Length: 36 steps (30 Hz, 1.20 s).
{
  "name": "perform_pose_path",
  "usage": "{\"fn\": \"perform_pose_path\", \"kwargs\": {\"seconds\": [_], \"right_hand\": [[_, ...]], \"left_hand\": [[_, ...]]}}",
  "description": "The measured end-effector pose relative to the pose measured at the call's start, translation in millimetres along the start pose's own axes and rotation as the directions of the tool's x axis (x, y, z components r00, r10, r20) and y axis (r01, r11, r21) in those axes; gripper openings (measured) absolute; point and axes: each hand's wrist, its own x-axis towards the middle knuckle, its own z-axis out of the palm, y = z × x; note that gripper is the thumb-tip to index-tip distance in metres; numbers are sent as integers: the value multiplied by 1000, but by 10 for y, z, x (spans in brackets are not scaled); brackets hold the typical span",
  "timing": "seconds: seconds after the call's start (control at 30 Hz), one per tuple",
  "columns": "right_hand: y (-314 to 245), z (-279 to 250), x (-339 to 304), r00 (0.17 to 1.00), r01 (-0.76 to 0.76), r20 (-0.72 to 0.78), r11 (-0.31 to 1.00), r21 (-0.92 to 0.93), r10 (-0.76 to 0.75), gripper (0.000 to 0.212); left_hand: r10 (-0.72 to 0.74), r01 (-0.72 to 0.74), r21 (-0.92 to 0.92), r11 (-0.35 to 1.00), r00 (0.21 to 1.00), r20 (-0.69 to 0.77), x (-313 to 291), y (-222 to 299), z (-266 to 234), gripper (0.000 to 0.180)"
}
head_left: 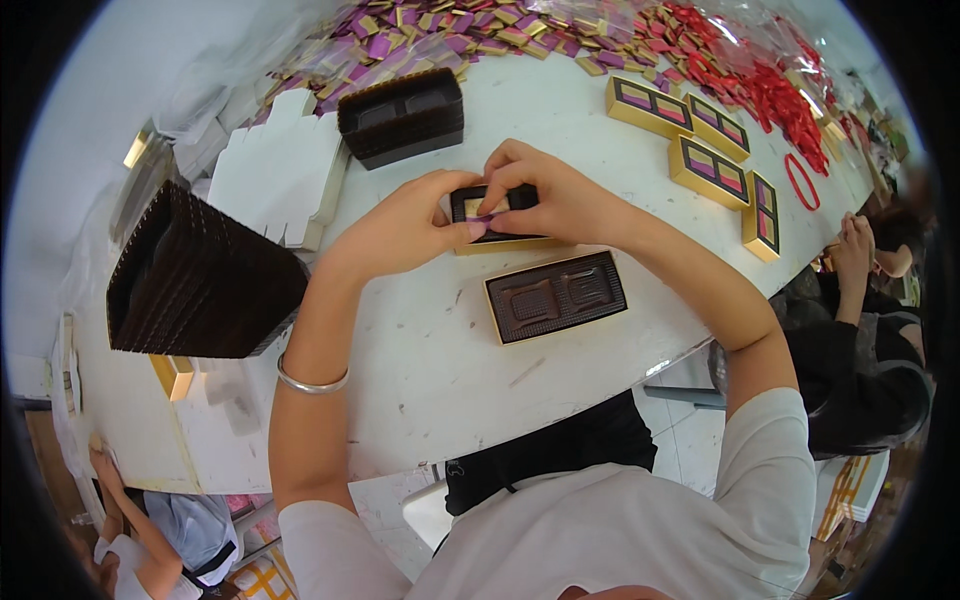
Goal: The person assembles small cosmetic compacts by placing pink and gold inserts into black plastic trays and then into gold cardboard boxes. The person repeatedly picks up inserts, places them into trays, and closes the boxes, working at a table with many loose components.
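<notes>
A small gold box (530,244) with a dark plastic insert lies on the table in front of me. My right hand (548,200) bends over it, fingers pinching a flat gold-and-purple packet (488,208) in the left compartment. My left hand (410,222) curls round the box's left end, its thumb against the packet's lower edge. The right compartment is mostly hidden by my right hand. Just nearer to me sits a second gold box (556,298), its dark insert holding no packets.
Stacks of dark inserts stand at left (200,280) and farther back (402,118), by flat white cartons (275,175). Filled gold boxes (708,172) sit at right near a red band (802,182). Loose packets (430,40) and red bands (785,105) are heaped behind. Other people (865,350) sit at both sides.
</notes>
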Motion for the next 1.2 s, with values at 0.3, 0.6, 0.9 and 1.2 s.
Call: {"fn": "perform_pose_path", "kwargs": {"seconds": [0.3,0.6,0.9,1.2], "right_hand": [[192,-273,226,989,38,-144,999,-8,-39,12],[1242,-1402,730,787,-617,-557,337,-711,266,21],[-42,-503,247,905,155,-282,866,-475,-317,22],[-485,-88,-395,729,561,-61,647,-517,-682,27]], "left_hand": [[-159,152,-200,968,987,-22,2,29,50,40],[-233,215,-208,954,970,-70,-12,165,25,54],[20,-96,-148,984,895,-445,-33,265,97,42],[32,38,-658,752,995,95,-100,366,134,26]]}}
